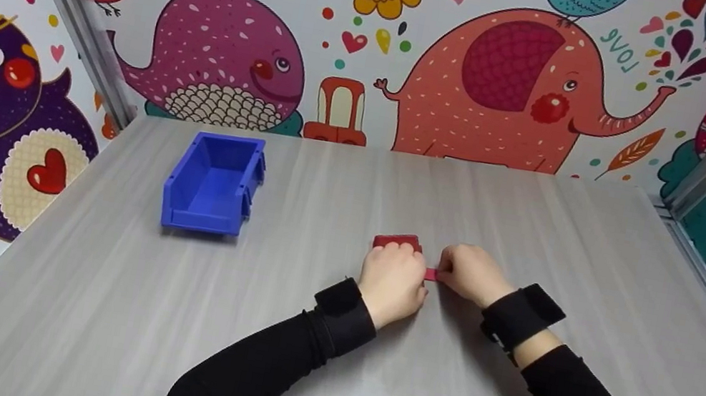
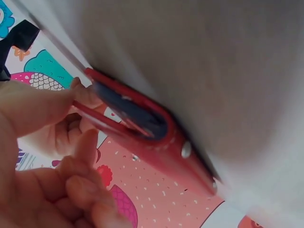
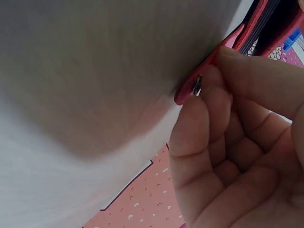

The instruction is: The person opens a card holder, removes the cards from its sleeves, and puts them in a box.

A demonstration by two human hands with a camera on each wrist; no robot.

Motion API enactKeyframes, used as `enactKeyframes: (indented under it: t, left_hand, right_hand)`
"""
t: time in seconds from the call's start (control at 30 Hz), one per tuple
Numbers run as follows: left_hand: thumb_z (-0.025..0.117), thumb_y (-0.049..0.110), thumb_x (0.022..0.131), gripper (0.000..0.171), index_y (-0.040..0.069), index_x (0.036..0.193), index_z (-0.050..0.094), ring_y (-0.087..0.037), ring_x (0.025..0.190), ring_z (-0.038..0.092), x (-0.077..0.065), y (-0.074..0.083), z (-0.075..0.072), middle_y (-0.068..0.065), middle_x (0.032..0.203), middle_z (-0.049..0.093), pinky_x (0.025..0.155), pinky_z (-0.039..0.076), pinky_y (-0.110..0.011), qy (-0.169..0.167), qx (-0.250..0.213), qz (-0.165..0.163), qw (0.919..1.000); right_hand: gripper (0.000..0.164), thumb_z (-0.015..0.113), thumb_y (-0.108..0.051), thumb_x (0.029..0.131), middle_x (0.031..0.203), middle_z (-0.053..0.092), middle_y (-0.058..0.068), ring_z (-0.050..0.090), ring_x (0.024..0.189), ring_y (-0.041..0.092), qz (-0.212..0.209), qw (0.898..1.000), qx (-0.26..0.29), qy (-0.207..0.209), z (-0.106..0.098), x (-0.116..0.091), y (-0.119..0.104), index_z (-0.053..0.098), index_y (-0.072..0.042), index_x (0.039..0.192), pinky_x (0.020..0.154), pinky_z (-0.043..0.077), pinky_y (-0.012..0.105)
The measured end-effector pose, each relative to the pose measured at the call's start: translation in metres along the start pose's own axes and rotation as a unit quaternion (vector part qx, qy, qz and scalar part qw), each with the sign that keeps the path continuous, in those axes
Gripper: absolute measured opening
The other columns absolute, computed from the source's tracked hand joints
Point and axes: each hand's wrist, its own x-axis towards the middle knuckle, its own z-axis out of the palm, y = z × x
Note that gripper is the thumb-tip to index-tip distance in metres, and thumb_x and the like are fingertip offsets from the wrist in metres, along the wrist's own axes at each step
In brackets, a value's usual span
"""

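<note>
A small red wallet (image 1: 398, 241) lies on the table, largely covered by my left hand (image 1: 393, 281) in the head view. That hand grips the wallet by an edge. In the left wrist view the wallet (image 2: 156, 149) is folded and gapes at one side, with a dark lining inside. To its right, my right hand (image 1: 475, 276) pinches the wallet's short red strap (image 1: 431, 274) between thumb and forefinger. A metal snap (image 3: 197, 85) shows near the strap's rounded end in the right wrist view. The palm side of the left hand is hidden from above.
A blue plastic bin (image 1: 209, 191) with a low front stands at the back left of the grey wood-grain table (image 1: 88, 297). Walls printed with cartoon animals rise behind and at both sides, with metal posts (image 1: 68, 3) at the corners.
</note>
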Motion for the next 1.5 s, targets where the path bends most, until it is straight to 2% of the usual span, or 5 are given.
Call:
enactKeyframes:
  t: [0.27,0.57,0.97,1.23,1.5]
  left_hand:
    - [0.073,0.029,0.079,0.02,0.01,0.083,0.068,-0.023,0.075,0.061,-0.002,-0.008,-0.009,-0.004,0.081,0.063,0.066,0.05,-0.037,0.033,-0.023,0.007,0.9992]
    - [0.069,0.025,0.082,0.017,0.008,0.082,0.067,-0.022,0.071,0.061,-0.009,-0.023,-0.021,-0.003,0.077,0.061,0.06,0.048,-0.036,0.056,-0.082,-0.02,0.9949]
    - [0.068,0.023,0.079,0.017,0.012,0.071,0.059,-0.024,0.063,0.059,-0.022,-0.04,-0.033,-0.002,0.069,0.058,0.056,0.047,-0.041,0.061,-0.129,-0.076,0.9869]
    - [0.066,0.019,0.079,0.017,0.012,0.068,0.056,-0.02,0.06,0.055,-0.031,-0.05,-0.034,0.0,0.066,0.054,0.053,0.044,-0.038,0.053,-0.147,-0.098,0.9828]
    - [0.064,0.016,0.076,0.024,0.017,0.062,0.045,-0.014,0.054,0.044,-0.038,-0.06,-0.031,0.004,0.062,0.045,0.047,0.037,-0.034,0.046,-0.164,-0.121,0.9781]
  right_hand:
    - [0.015,0.074,0.001,0.076,0.062,0.057,0.0,0.051,0.059,0.018,-0.003,1.0,0.0,0.001,0.001,0.0,-0.001,0.064,-0.007,0.067,0.06,0.045,0.036]
    - [0.017,0.074,0.001,0.076,0.061,0.056,-0.001,0.05,0.058,0.016,-0.002,1.0,0.002,0.003,0.001,0.0,0.0,0.063,-0.008,0.066,0.058,0.044,0.035]
    - [0.013,0.071,0.001,0.076,0.062,0.055,-0.002,0.049,0.06,0.016,0.0,1.0,0.002,-0.002,0.0,-0.001,0.0,0.064,-0.007,0.068,0.059,0.043,0.035]
    - [0.012,0.07,0.001,0.076,0.063,0.056,-0.001,0.049,0.06,0.016,0.001,1.0,0.004,-0.008,0.0,0.0,-0.001,0.065,-0.007,0.069,0.059,0.043,0.035]
    - [0.014,0.07,0.002,0.075,0.063,0.056,-0.001,0.049,0.06,0.016,-0.006,1.0,0.002,-0.002,0.0,-0.001,0.0,0.064,-0.008,0.068,0.059,0.043,0.035]
